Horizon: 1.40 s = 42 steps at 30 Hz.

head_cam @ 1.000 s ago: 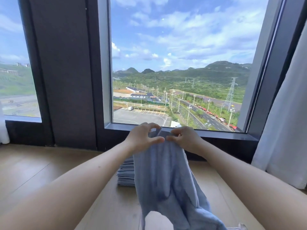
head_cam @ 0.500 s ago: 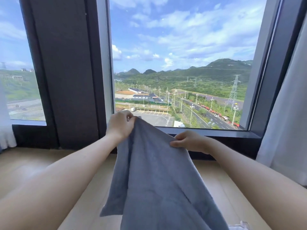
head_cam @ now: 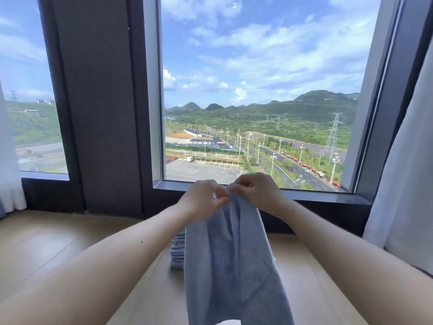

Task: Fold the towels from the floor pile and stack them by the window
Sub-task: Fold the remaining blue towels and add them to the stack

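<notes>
Fingers [head_cam: 222,196] of the left hand [head_cam: 201,201] are curled and pinched onto the top edge of a grey-blue towel [head_cam: 234,266]. The same edge is pinched just beside them by the curled fingers of the right hand [head_cam: 257,192]. The two hands are held nearly touching, in front of the window sill [head_cam: 316,195]. The towel is held up in the air and hangs in long vertical folds between the two forearms, its lower end cut off by the bottom of the view. Behind its left side, a stack of folded towels [head_cam: 178,252] of the same colour is seen, partly hidden, on the wooden floor [head_cam: 58,249], near the dark wall under the window [head_cam: 257,90]. A white curtain [head_cam: 407,184] is hung at the right edge of the floor.
</notes>
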Available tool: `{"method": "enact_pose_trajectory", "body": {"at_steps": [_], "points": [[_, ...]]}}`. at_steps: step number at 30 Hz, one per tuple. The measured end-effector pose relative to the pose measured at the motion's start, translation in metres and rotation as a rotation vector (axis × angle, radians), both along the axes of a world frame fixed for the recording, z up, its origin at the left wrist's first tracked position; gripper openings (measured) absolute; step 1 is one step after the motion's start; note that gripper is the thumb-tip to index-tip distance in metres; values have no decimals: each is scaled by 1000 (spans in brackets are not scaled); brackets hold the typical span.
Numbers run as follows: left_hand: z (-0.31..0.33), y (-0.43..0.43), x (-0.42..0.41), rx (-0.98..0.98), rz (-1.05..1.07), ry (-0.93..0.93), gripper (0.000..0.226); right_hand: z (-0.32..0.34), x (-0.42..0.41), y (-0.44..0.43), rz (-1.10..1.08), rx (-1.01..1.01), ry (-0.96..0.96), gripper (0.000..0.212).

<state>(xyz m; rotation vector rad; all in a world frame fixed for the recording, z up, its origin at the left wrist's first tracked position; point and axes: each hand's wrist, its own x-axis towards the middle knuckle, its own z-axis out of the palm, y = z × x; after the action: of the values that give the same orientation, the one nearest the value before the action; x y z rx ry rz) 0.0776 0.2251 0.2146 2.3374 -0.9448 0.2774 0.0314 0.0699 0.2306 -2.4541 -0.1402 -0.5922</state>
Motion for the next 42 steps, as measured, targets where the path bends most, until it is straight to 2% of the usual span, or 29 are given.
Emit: {"method": "enact_pose_trajectory", "body": {"at_steps": [3, 6, 11, 13, 15, 18, 20, 25, 28, 31, 34, 38, 42], "points": [[6, 1, -5, -76, 9, -40, 27, 4, -3, 0, 23, 17, 13, 17], [10, 4, -6, -114, 16, -82, 15, 4, -4, -1, 51, -3, 29, 16], [5, 6, -7, -52, -13, -54, 19, 3, -5, 3, 122, 16, 84, 15], [-1, 5, -7, -34, -18, -51, 15, 2, -6, 4, 122, 3, 106, 13], [-6, 5, -7, -77, 3, -50, 13, 1, -6, 1, 115, 2, 128, 12], [-3, 10, -1, -235, 106, -33, 13, -2, -9, -8, 142, 24, 255, 20], [2, 17, 3, -325, 190, -25, 16, -5, -14, -16, 136, -6, 385, 17], [-2, 37, 19, -447, 403, 42, 20, -16, -22, -43, 27, -89, 563, 16], [-6, 42, 20, -366, 426, 93, 21, -18, -22, -48, -60, -159, 483, 23], [-10, 35, 7, -171, 223, 144, 45, -14, -20, -39, -108, -136, 293, 22], [-14, 19, -2, -25, 94, 184, 62, -11, -15, -28, -46, -71, 206, 14], [-18, 2, -10, -26, 41, 150, 46, -9, -7, -16, -1, -101, 180, 17], [-21, -7, -20, -135, 29, 126, 27, -6, -7, -9, 32, -93, 168, 17]]}}
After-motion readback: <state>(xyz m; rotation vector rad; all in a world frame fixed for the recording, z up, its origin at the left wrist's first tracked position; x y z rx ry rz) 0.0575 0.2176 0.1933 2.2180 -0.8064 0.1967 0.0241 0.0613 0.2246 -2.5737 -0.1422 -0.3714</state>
